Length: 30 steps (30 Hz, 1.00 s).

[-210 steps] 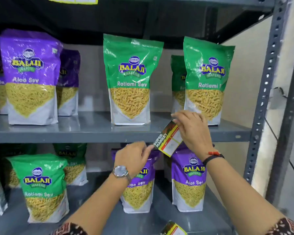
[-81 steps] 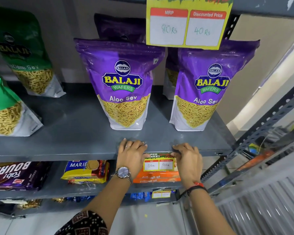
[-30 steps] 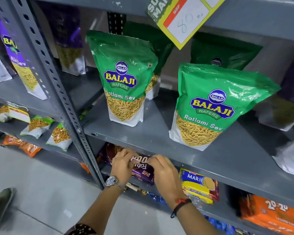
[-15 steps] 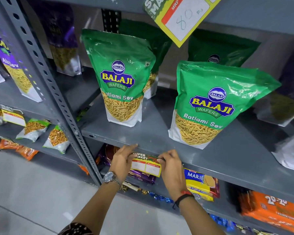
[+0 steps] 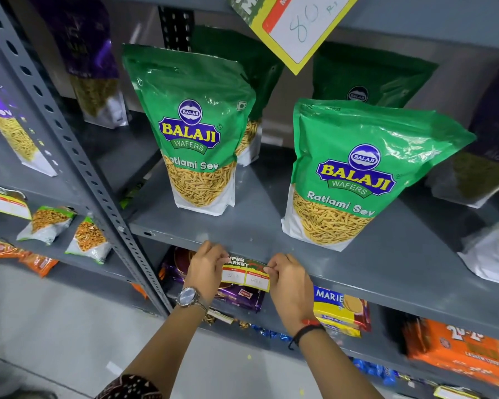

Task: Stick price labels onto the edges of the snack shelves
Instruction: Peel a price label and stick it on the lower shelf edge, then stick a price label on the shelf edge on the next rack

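The label [image 5: 246,274] sits against the front edge of the shelf [image 5: 357,280], below and between the two green packs [image 5: 198,131] of Ratlami Sev that stand on it. That spot makes sense: a price tag has to face the aisle and hang under the goods it prices, and the narrow lip of the shelf is the only flat strip that does both.

The left hand [image 5: 206,270] pinches the label's left end, thumb and fingers closed on it. The right hand [image 5: 288,279] does the same at the right end, fingers curled tight over the corner. Holding both ends keeps the card stretched flat and level, so it can meet the metal in one line and not crease or go on crooked. The top band of the label lies over the lip while the two white price boxes hang below it, in front of the purple packet [image 5: 238,295] on the shelf beneath; most likely only the top strip carries the adhesive. Whether it has bonded cannot be told.

Another label [image 5: 297,21] hangs tilted from the shelf above, and one more [image 5: 9,205] is on the rack to the left, so the work looks well along. The step in hand appears to be pressing this one home. The likely risk is a slant like the upper one's, if one end is pushed before the other.
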{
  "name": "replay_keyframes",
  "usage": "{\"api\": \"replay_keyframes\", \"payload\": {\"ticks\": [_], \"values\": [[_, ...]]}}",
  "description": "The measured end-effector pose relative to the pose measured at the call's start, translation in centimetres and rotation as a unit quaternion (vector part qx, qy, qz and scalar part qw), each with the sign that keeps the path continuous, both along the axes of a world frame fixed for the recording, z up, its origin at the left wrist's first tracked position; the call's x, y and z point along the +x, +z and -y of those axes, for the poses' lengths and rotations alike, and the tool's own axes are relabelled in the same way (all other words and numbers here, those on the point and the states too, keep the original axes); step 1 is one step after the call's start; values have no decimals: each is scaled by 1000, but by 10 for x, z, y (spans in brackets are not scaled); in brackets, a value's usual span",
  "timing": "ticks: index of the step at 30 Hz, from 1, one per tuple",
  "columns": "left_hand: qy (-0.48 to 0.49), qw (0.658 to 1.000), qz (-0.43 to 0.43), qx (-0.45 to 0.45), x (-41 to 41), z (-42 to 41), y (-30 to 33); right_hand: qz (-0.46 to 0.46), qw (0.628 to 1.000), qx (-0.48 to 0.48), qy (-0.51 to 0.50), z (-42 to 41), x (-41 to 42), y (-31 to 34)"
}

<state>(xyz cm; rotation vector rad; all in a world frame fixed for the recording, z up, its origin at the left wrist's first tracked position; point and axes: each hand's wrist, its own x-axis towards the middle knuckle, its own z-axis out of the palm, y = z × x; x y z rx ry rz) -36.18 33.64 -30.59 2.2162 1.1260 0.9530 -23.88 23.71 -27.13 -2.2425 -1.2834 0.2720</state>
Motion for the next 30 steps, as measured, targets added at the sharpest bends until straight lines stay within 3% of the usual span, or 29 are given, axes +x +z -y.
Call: {"api": "replay_keyframes", "payload": {"ticks": [10,16,24,30], "values": [[0,1000,-10,2,2,-5,1,15,1000,-12,-9,-4,-3,0],[-13,990,-112,84,-2,-9,9,124,992,-20,29,-4,6,-3],[-48,982,-137,122,0,-18,2,215,975,-18,54,-9,11,-20],[-70,985,-127,98,-5,-19,8,183,980,3,79,-8,16,-14]]}}
